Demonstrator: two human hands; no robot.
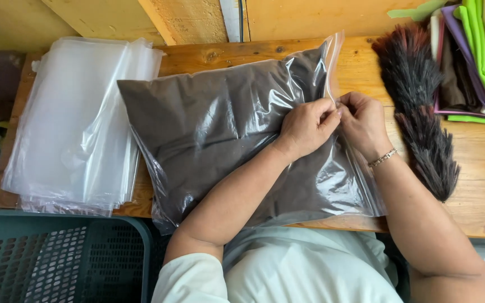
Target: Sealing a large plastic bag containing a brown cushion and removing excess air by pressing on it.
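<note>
A clear zip-top plastic bag point(214, 129) with a folded dark brown cloth inside lies across the wooden table point(478, 157). My left hand point(305, 127) and my right hand point(362, 122) meet at the bag's seal strip on its right side, fingers pinched on the plastic edge. A thin bracelet sits on my right wrist.
A stack of empty clear bags point(77, 129) lies at the table's left. A dark feather duster point(422, 112) rests to the right of my hands. Folded coloured fabrics point(478, 56) are piled at the far right. A teal perforated plastic crate point(57, 258) stands below left.
</note>
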